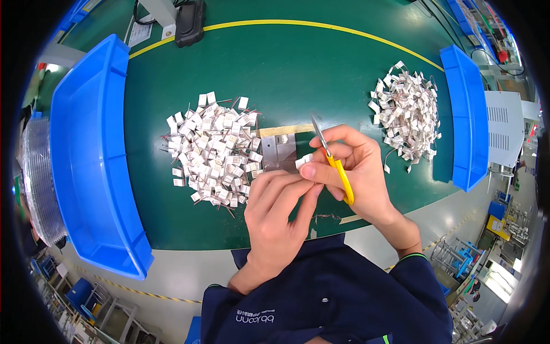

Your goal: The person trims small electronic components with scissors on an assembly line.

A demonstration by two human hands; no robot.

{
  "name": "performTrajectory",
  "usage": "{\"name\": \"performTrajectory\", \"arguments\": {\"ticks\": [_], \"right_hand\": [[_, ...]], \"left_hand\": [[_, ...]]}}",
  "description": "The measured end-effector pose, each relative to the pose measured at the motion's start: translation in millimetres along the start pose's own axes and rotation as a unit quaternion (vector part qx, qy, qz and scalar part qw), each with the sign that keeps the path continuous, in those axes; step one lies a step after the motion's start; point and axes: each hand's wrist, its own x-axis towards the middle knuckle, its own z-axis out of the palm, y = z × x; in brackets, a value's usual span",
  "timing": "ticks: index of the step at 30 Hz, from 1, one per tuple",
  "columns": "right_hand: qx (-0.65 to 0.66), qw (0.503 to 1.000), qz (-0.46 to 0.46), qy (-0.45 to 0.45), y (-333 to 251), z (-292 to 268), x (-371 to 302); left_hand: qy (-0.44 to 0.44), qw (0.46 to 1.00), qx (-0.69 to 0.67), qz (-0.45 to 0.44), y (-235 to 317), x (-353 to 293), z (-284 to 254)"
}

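1. Nearest, below both hands, the person's dark shirt (321, 292) carries pale lettering on its chest, next to the worktop's (338, 74) near edge.
2. The left hand (277, 209) has its fingers bent and drawn together beside the right thumb; whether they grip anything cannot be told.
3. The right hand (364, 172) is partly curled, pinching a small white connector (303, 161) at thumb and fingertips and carrying yellow-handled scissors (341, 174), blades pointing away.
4. Just beyond the left hand lies a metal plate (277, 153), with a tape strip (286, 130) along its far side.
5. Left of it, near the left hand, spreads one connector pile (215, 149); another pile (407, 112) lies beyond the right hand, to its right.
6. Blue bins (117, 143) bound both sides; green surface stretches ahead of the hands to a yellow line (286, 22).
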Motion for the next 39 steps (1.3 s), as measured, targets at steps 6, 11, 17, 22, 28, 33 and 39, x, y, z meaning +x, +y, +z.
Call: {"name": "performTrajectory", "arguments": {"ticks": [6, 11, 17, 22, 28, 33, 39], "right_hand": [[0.034, 0.996, 0.045, -0.065, 1.4, -2.0, 7.9], [0.039, 0.99, 0.071, -0.115, -0.1, -11.2, 14.4], [-0.104, 0.99, 0.012, -0.098, -1.6, -10.0, 17.0], [-0.197, 0.977, -0.029, -0.081, -11.0, 0.4, 28.0], [-0.251, 0.962, 0.01, -0.112, -17.6, -0.7, 43.6], [-0.304, 0.944, -0.11, -0.069, -2.3, -1.0, 49.3], [-0.296, 0.945, -0.135, -0.045, 10.0, -1.2, 52.6]], "left_hand": [[-0.064, 0.981, -0.141, -0.118, 0.3, -2.2, -12.0], [-0.045, 0.931, -0.266, -0.248, 6.6, -3.7, -20.9], [-0.014, 0.964, -0.166, -0.207, -0.5, -4.4, -13.9], [0.068, 0.974, -0.058, -0.207, -7.4, 1.0, -9.6], [0.087, 0.986, 0.048, -0.136, -16.3, 11.1, -7.9], [0.05, 0.986, 0.089, -0.131, -21.5, 11.3, -6.7], [0.013, 0.982, 0.139, -0.129, -19.6, 10.3, -9.6]]}}
